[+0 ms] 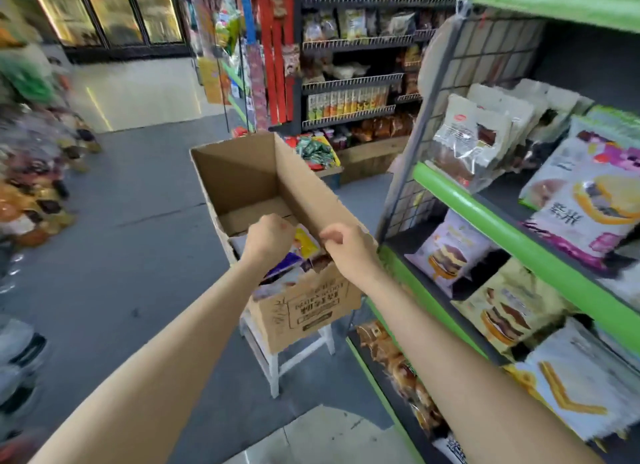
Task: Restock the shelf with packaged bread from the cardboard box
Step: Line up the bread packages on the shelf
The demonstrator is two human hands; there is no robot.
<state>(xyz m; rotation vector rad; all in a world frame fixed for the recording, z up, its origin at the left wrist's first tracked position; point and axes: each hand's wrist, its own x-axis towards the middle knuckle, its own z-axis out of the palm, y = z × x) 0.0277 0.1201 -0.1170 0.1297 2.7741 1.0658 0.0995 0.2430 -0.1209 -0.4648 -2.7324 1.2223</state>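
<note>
An open cardboard box [242, 176] stands on a white stool [273, 363] in the aisle, its flaps up. Packaged bread [304, 245] in colourful wrappers lies inside at the near end. My left hand [268, 236] reaches down into the box with its fingers curled over the packages; whether it grips one is hidden. My right hand [346, 247] grips the box's right flap at its near end. To the right stands the green-edged shelf [485, 210], with bread packages [467, 141] on its tiers.
A wire grid panel [485, 65] closes the shelf's left end. Snack racks [349, 82] stand behind the box, more goods [34, 172] pile up along the left. Grey floor [138, 255] spreads to the box's left.
</note>
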